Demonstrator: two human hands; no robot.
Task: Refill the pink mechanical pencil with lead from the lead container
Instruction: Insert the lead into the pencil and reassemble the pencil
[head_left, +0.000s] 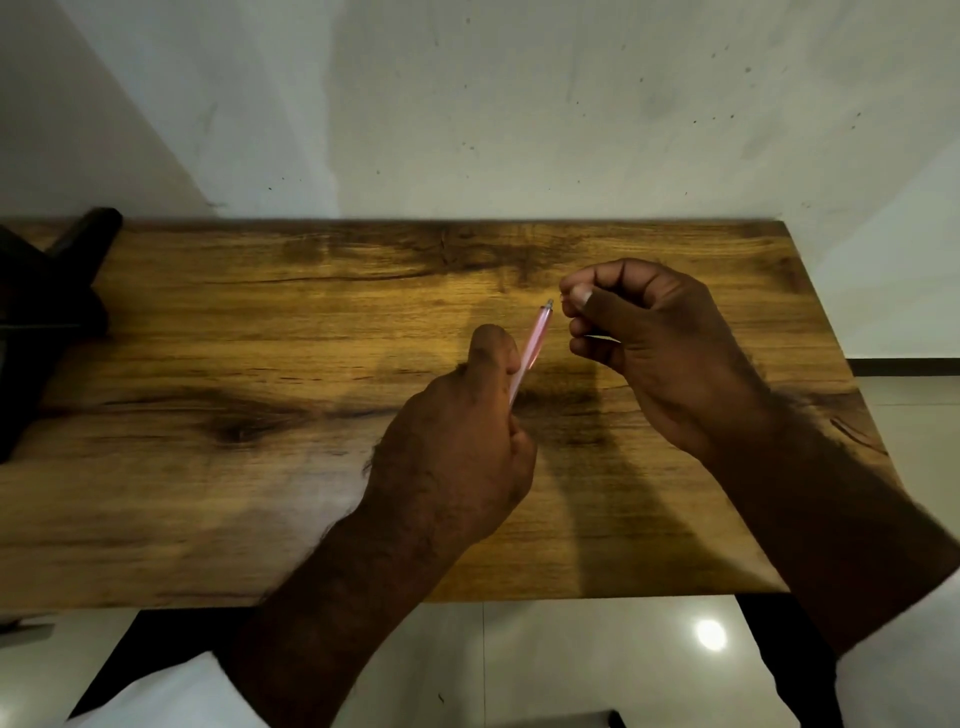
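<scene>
Pencil place: the pink mechanical pencil (535, 340) is held in the air above the middle of the bench (260, 322). It slants from the left hand (457, 441) up toward 1 o'clock.
Pencil end: the upper end (549, 302) looks small and metallic. Whether it is the writing tip or the open back end, I cannot tell.
Left fingers: they are closed around the lower part of the pencil, with the thumb lying along the barrel. The lower end is hidden inside the hand.
Right fingers: the right hand (654, 332) is just beside the upper end, at its 3 o'clock. Its fingers (576, 296) are curled and the thumb presses on the forefinger like a pinch. What is between them is too small to see.
Handling of pencil: I judge it light, stiff and a little slippery, being a thin, smooth plastic barrel. The best hold is around the middle, as now, so the upper end stays free and steady.
Handling of lead: a lead would be very thin and would break easily. I judge it needs a soft pinch close to its end and a straight push, with no bending.
Lead container: not plainly visible. A thin pale sliver (602, 338) shows under the lower right fingers, but I cannot say what it is, nor what is inside.
Other thing: a dark object (52, 291) stands at 9 o'clock on the bench, well apart from both hands.
</scene>
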